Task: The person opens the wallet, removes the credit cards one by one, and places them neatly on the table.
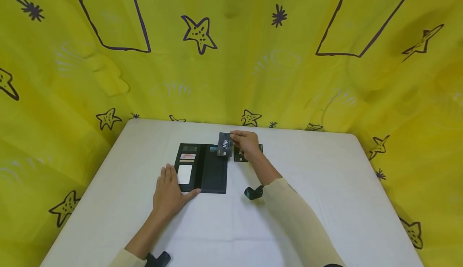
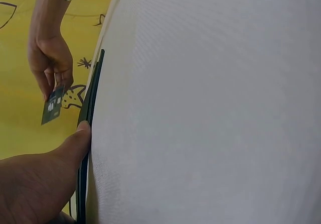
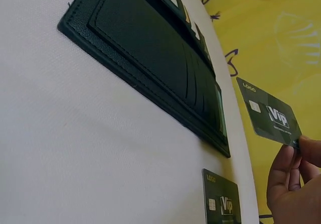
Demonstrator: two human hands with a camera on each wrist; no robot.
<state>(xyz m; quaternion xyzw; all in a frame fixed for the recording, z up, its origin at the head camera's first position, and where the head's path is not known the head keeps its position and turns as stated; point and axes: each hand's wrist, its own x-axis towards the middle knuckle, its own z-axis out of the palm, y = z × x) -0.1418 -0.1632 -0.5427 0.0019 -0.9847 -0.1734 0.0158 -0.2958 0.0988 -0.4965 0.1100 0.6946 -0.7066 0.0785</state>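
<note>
An open dark wallet lies on the white table, with cards in the slots of its left half and a bluish card edge at the top of its right half. My left hand rests at the wallet's lower left, fingers straight along its side and thumb on the bottom edge. Between thumb and fingers, my right hand pinches a dark "Vip" card, held above the wallet's upper right corner. A second "Vip" card lies on the table right of the wallet, partly hidden by the right hand in the head view.
The white table extends around the wallet on all sides. Behind it and at both sides hangs a yellow cloth with drawn stars and shapes. A dark device is at the right wrist, another at the left.
</note>
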